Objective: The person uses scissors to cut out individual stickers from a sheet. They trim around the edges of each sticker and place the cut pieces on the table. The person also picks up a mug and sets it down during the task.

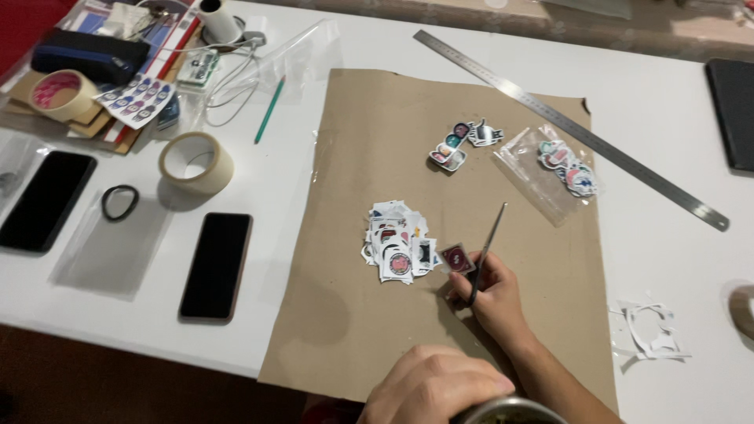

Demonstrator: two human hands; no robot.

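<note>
- Head view: right hand (491, 294) closed around thin blade (487, 250), pressing dark red sticker (458, 259) on brown paper (393, 118), beside sticker pile (397, 241).
- Left hand (432, 386) curled on metal cup rim (510, 408), near table edge.

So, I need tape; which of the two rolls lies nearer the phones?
The pale roll lying flat above the phone; the other roll sits atop the far-left clutter.

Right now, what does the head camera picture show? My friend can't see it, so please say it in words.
A person's right hand holds a thin craft knife and a small dark red sticker over a brown paper sheet, beside a pile of cut stickers. The left hand grips a metal cup at the bottom edge. A long steel ruler lies above.
</note>
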